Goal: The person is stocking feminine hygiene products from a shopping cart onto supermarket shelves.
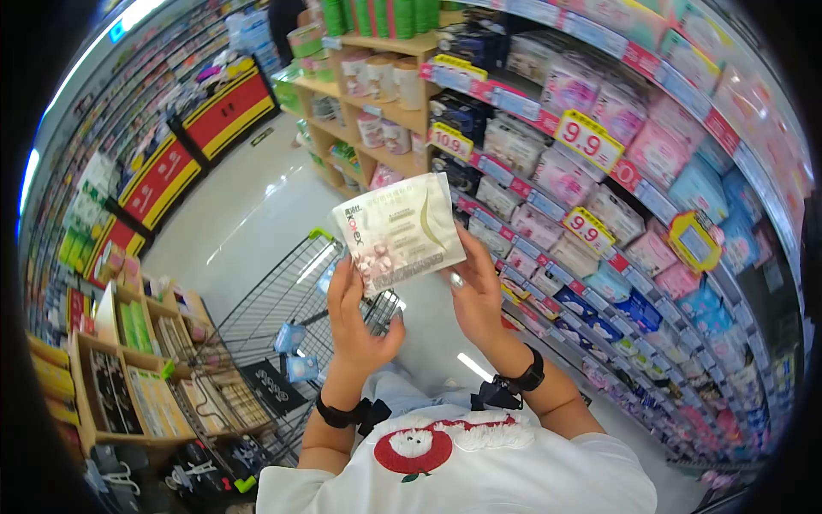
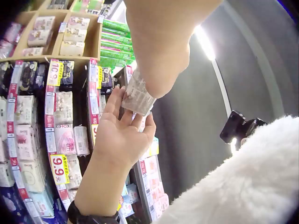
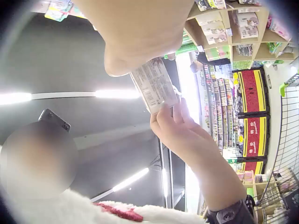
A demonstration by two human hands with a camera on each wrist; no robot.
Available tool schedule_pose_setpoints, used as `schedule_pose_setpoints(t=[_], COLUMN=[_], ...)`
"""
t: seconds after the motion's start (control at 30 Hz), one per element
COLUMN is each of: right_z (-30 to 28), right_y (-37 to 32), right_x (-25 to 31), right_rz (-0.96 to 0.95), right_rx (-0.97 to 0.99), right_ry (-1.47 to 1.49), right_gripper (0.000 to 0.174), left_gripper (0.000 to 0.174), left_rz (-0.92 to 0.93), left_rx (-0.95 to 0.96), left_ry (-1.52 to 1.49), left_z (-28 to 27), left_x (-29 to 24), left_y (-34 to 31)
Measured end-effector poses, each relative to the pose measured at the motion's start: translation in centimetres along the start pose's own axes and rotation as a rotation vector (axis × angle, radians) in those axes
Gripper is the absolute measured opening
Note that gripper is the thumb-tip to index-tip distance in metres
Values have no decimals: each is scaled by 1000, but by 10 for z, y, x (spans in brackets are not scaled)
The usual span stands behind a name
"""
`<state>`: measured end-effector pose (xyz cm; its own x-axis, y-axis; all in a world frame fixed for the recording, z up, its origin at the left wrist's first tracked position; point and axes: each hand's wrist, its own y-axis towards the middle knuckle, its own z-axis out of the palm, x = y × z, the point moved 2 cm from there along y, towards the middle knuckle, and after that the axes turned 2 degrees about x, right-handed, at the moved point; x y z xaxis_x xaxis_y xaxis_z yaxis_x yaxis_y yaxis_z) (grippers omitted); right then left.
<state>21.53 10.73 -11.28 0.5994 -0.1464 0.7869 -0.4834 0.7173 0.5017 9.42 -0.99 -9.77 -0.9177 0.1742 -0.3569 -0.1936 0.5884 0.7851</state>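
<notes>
A white Korex-style soft package point(image 1: 401, 227) with pink flower print is held up, slightly tilted, in the head view. My left hand point(image 1: 355, 321) holds its lower left edge, fingers against it and thumb apart from the front. On the right edge my right hand point(image 1: 478, 300) grips it, fingers partly hidden behind. From the left wrist, the package point(image 2: 138, 95) shows between the near left hand point(image 2: 156, 42) and the right hand point(image 2: 122, 137). Printed text and a barcode show on the package point(image 3: 154, 86) in the right wrist view, between the right hand point(image 3: 135, 32) and left hand point(image 3: 180, 133).
A wire shopping cart point(image 1: 265, 300) holding small blue packs stands to the left. Shelves of packages with yellow price tags point(image 1: 589, 141) rise on the right. A wooden shelf point(image 1: 390, 111) stands ahead, red-and-yellow bins point(image 1: 227, 116) farther left, and a wooden display point(image 1: 141, 368) lower left.
</notes>
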Motion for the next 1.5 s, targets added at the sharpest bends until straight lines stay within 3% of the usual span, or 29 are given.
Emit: schedule_pose_setpoints(t=[0.23, 0.4, 0.5, 0.67, 1.07, 1.17, 1.27, 1.37, 1.4, 1.5], right_z=[-15, -23, -19, -10, 9, 26, 25, 40, 37, 20], right_y=[-9, 9, 23, 53, 101, 108, 106, 116, 122, 143], right_x=[16, 14, 15, 6, -24, -16, -11, -10, -6, 15], right_rz=[-122, -222, -261, -389, -345, -587, -765, -860, -783, -538], right_rx=[-120, -51, -76, -34, -134, -155, 80, 328, 295, 190], right_ry=[35, 30, 0, -90, -90, -509, -941, -1064, -1056, -1059], right_gripper=[54, 55, 56, 58, 61, 60, 57, 57, 59, 66], left_gripper=[66, 59, 58, 57, 52, 54, 54, 50, 46, 46], left_rz=[131, 211, 373, 408, 345, 108, -288, -692, -744, -928], left_rx=[-21, -48, -174, -224, -199, -237, -353, 5, 143, 437], left_ry=[-95, -190, -252, -253, -359, -705, -1127, -1781, -1815, -2444], left_z=[17, 27, 32, 27, 36, 57, 81, 113, 134, 144], left_x=[-3, 13, 26, 48, 100, 118, 117, 143, 162, 148], left_y=[16, 40, 59, 81, 107, 107, 111, 95, 88, 105])
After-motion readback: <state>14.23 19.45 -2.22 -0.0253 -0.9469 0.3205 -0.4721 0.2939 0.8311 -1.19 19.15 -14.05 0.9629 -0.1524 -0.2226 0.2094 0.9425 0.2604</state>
